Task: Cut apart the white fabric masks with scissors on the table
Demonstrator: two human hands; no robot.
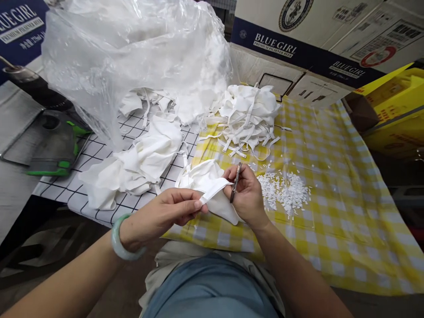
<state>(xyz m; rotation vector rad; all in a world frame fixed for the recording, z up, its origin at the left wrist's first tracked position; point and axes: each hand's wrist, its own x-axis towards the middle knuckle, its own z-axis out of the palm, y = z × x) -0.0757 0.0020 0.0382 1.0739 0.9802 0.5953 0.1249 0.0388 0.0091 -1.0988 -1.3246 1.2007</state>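
Observation:
Between my two hands a narrow white strap (214, 189) is drawn taut. My left hand (180, 206) pinches its near end between thumb and fingers. Closed around small dark metal thread snips (235, 182), my right hand (247, 194) also has its fingertips at the strap's other end. The strap belongs to a white fabric piece (225, 210), which lies beneath and behind my hands. To the right of my right hand, a heap of small white clippings (286, 190) is scattered on the yellow checked cloth (344, 212).
Loose white fabric pieces (142, 159) lie on the left. A pile of strapped white pieces (248, 115) sits behind my hands. A large clear plastic bag (139, 57) bulges at the back. Cardboard boxes (298, 57) stand behind, and a grey-green power tool (53, 141) lies left.

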